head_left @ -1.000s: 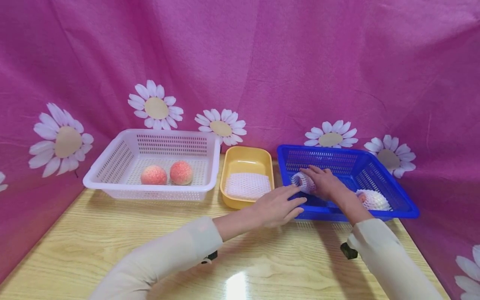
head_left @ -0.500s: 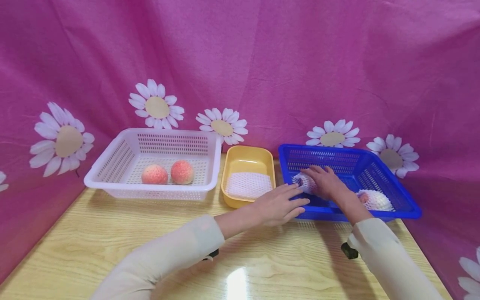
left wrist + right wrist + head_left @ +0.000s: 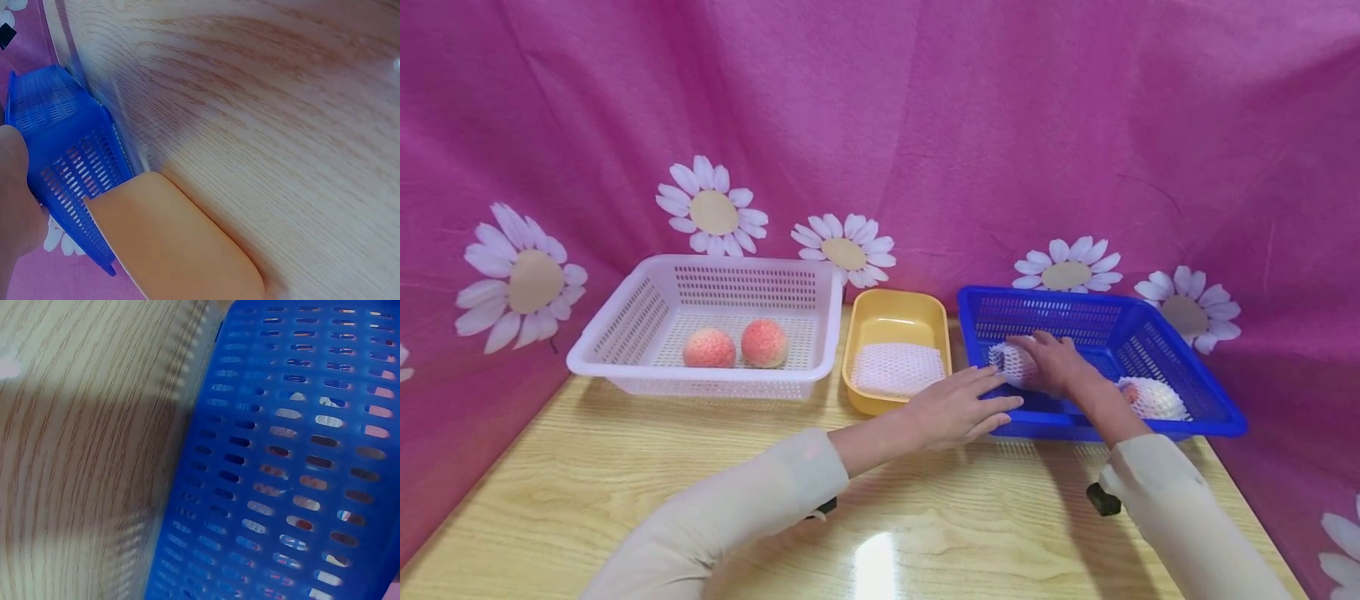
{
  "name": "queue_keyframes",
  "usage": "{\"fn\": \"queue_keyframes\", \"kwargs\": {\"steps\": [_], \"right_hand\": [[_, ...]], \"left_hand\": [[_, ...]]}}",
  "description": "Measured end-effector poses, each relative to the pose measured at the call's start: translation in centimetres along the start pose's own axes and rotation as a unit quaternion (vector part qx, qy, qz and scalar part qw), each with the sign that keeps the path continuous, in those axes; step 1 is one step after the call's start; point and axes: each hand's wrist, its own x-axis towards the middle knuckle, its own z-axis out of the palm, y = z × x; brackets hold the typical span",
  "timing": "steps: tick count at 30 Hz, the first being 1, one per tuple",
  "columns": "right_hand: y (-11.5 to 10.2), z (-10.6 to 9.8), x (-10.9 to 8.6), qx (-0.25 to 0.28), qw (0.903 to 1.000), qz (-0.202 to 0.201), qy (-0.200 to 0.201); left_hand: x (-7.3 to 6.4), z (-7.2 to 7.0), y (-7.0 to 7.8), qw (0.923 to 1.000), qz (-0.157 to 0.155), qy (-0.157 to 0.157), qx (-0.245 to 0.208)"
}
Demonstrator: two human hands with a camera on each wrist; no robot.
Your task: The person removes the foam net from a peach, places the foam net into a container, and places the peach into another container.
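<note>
A rounded white foam-mesh sleeve (image 3: 1013, 367), darker at its left end, lies inside the left part of the blue perforated plastic basket (image 3: 1045, 313). The right hand (image 3: 1057, 367) reaches in from above, fingers curved round the sleeve, gripping it. The left hand (image 3: 953, 412), back upward, extends loosely straight fingers over the basket's near-left corner; whether they touch the sleeve is unclear.

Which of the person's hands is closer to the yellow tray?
The left. The left hand is by the yellow tray, at its near right corner; the right hand is farther off, at the blue basket, holding a white foam net.
</note>
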Motion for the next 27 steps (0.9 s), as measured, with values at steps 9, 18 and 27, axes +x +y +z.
{"fn": "queue_keyframes", "kwargs": {"steps": [9,18,27], "right_hand": [[0.01,0.34,-0.22,0.046,0.9989,-0.002,0.012],[0.12,0.4,-0.13,0.047,0.9989,0.004,0.0],[0.19,0.38,0.01,0.038,0.9978,0.047,-0.028]], "left_hand": [[-0.08,0.12,-0.02,0.9997,0.009,0.014,0.017],[-0.18,0.18,-0.12,0.9995,0.008,0.021,0.022],[-0.01,0.25,-0.11,0.9997,0.006,0.018,0.019]]}}
